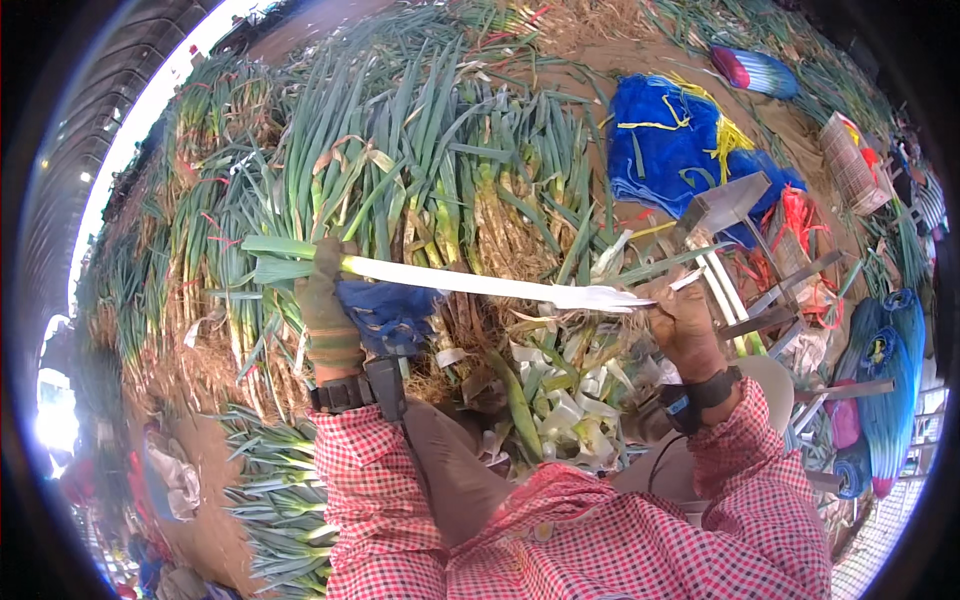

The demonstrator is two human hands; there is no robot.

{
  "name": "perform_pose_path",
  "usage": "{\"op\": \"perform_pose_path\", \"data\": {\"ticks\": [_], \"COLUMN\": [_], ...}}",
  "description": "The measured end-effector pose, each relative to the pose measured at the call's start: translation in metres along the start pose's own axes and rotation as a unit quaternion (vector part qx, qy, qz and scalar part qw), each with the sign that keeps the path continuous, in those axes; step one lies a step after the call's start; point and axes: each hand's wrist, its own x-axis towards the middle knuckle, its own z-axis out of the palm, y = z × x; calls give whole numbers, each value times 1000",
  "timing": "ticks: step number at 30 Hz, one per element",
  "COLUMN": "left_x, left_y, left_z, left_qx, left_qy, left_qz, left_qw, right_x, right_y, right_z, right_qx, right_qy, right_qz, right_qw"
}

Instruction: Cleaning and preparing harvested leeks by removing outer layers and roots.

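My left hand [324, 307], in a dark work glove, grips a long green onion [465, 283] just where its green leaves meet the white stalk. The stalk lies almost level across my front, its bright white surface bare of outer skin. At its root end, the bare fingers of my right hand [684, 326] are closed around the tip, and a small white strip shows across them. Below the stalk, peeled skins and leaves [577, 405] are heaped between my legs. A blue cloth [386, 311] sits beside my left hand.
Unpeeled green onions [510, 217] with brown roots lie ahead. More onions [289, 495] are at lower left. On the right, a metal frame [735, 199] stands by white stalks [724, 289], blue mesh bags [652, 142], red ties [799, 217] and rolled blue netting [889, 375].
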Motion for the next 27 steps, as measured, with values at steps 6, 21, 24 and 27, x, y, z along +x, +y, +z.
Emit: {"op": "perform_pose_path", "data": {"ticks": [6,21,24,27], "left_x": [8,20,12,6], "left_y": [-8,-16,-19,-22], "left_z": [-18,-90,-56,-35], "left_qx": [-53,-190,-172,-185], "left_qy": [79,188,190,189], "left_qz": [-25,-4,-17,1], "left_qw": [995,963,966,964], "right_x": [0,42,54,62], "right_y": [-21,-20,9,37], "right_z": [-10,-28,38,70], "right_qx": [-1,-554,-462,-114], "right_qy": [64,-81,-167,-218], "right_qz": [-54,13,-31,79], "right_qw": [996,828,870,966]}}
